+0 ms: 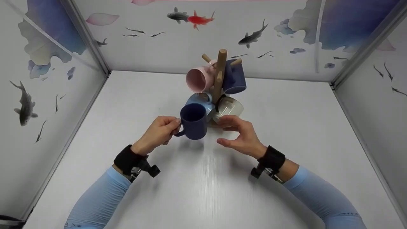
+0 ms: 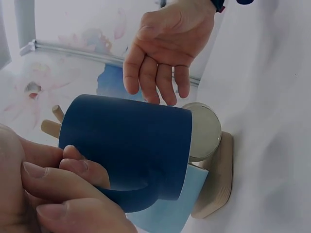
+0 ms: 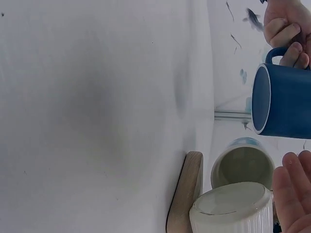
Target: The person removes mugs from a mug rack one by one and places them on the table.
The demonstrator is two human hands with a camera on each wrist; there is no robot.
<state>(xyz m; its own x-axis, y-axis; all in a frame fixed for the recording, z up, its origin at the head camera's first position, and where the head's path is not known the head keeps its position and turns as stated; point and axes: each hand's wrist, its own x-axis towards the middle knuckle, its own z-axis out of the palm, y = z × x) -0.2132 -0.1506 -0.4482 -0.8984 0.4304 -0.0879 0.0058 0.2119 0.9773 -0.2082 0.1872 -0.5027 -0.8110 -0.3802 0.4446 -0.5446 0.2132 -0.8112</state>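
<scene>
Mid-frame, left hand [image 1: 157, 132] pinches navy mug [image 1: 195, 126] by handle; right hand [image 1: 245, 136] half-spread, empty. Looks like carry step; next move probably needs clearance from rack [image 1: 222, 58].

Wooden mug rack [image 1: 218, 86] on white table [image 1: 295, 133]

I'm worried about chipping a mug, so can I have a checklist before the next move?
1. Held mug gripped by its handle in the left grip: ok.
2. Held mug upright and off the table: ok.
3. Held mug empty: cannot tell, too dark inside.
4. Right grip free: ok, holding nothing.
5. Right grip clear of the pale mug: cannot tell, they overlap in the head view.
6. Wooden rack standing upright: ok.
</scene>
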